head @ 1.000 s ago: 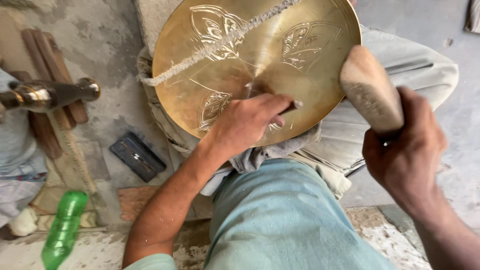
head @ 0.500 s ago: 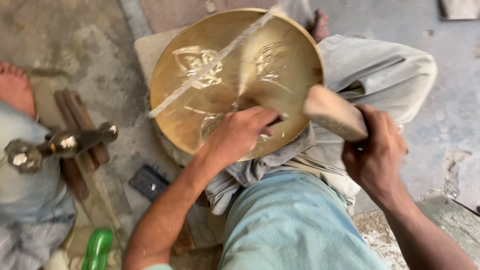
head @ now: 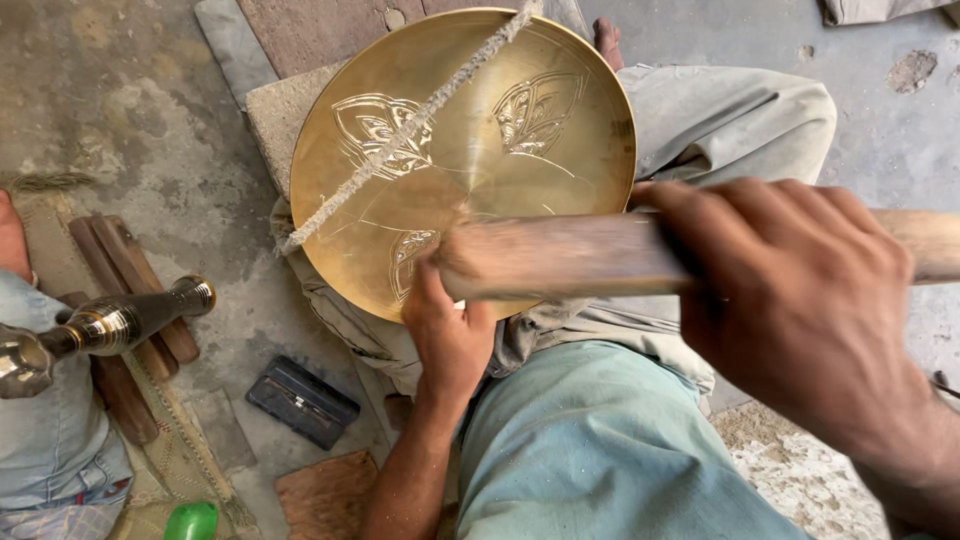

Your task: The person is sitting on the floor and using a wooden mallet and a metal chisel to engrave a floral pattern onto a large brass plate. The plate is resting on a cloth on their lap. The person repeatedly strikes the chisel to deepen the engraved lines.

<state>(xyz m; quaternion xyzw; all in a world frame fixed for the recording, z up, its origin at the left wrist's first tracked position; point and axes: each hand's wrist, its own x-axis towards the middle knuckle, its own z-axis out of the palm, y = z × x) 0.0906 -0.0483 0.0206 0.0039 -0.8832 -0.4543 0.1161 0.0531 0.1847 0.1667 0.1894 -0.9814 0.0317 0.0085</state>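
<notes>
A round brass plate (head: 470,150) with engraved leaf patterns rests tilted on my lap, and a rough cord (head: 400,140) runs diagonally across it. My left hand (head: 450,330) presses against the plate's lower rim; whether a small tool sits in its fingers is hidden. My right hand (head: 790,290) grips a thick wooden mallet (head: 560,255) by its handle, holding it sideways just above the left hand and the plate's lower edge. The mallet is blurred.
Another person sits at the left, holding a shiny brass-and-dark metal piece (head: 110,325) over wooden sticks (head: 130,290). A dark flat box (head: 300,400), a green bottle (head: 190,522) and a stone slab (head: 280,110) lie on the concrete floor.
My right hand has swung the mallet from the plate's right side across and down over the left hand. The view has moved closer, and the plate's rim now lies under the mallet.
</notes>
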